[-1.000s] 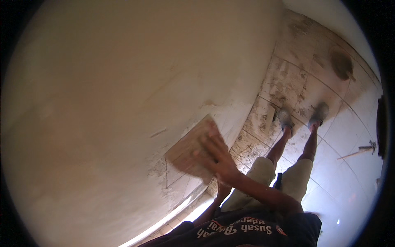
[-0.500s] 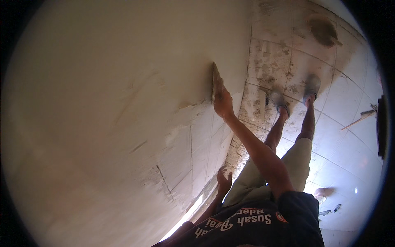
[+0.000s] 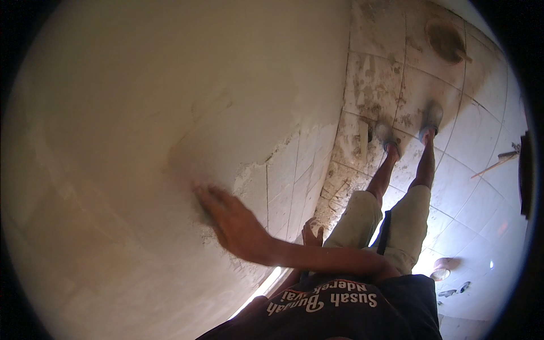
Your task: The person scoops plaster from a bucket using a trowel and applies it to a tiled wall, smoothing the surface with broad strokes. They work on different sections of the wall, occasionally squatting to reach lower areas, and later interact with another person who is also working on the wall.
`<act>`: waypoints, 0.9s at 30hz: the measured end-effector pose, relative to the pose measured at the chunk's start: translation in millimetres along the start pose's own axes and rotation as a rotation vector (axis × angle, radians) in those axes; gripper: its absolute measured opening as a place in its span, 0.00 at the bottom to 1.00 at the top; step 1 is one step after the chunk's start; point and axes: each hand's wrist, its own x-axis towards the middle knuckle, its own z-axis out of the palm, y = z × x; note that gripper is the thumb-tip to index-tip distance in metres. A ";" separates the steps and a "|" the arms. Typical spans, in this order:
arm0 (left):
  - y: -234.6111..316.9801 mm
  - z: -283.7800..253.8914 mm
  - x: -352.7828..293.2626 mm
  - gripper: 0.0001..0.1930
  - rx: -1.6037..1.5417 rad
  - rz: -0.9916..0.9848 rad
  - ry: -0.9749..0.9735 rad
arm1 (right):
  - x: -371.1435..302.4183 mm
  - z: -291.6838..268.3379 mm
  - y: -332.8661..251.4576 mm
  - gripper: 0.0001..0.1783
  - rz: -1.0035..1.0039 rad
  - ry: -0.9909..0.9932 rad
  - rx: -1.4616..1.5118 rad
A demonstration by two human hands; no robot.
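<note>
My right hand (image 3: 241,229) is against the plastered wall (image 3: 130,102), its arm reaching across my body to the left. Its fingers are slightly blurred and wrapped over a flat trowel (image 3: 202,211), of which little more than a dark edge shows. Smooth, pale plaster covers most of the wall. It ends in a ragged edge (image 3: 243,170) beside bare tiles (image 3: 283,184) low on the wall. Close to those tiles and in front of my body, my left hand (image 3: 313,233) is held with fingers apart and nothing in it.
Splattered tiles (image 3: 371,85) run along the wall's foot, with my sandalled feet (image 3: 385,135) on them. A flat strip (image 3: 364,141) lies beside my foot. Farther off are a round basin (image 3: 445,41), a stick-handled tool (image 3: 498,163) and a small tub (image 3: 441,271).
My right hand has swept the trowel left and back toward me along the wall, uncovering the ragged plaster edge from view. The left hand has shifted slightly right.
</note>
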 end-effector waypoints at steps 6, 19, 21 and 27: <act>-11.2 0.3 -3.5 0.27 -0.061 -0.033 -0.002 | -17.7 -43.9 22.9 0.42 0.037 -0.054 0.265; -54.8 11.6 -5.5 0.29 0.129 0.068 -0.103 | 65.6 -41.1 223.9 0.47 0.423 0.494 -0.211; -46.2 7.1 -3.6 0.29 0.145 0.024 -0.129 | 31.6 -50.2 213.5 0.46 0.312 0.389 -0.144; 7.7 -0.4 7.8 0.26 0.074 -0.009 -0.137 | 0.7 -87.2 279.3 0.26 0.504 0.681 -0.108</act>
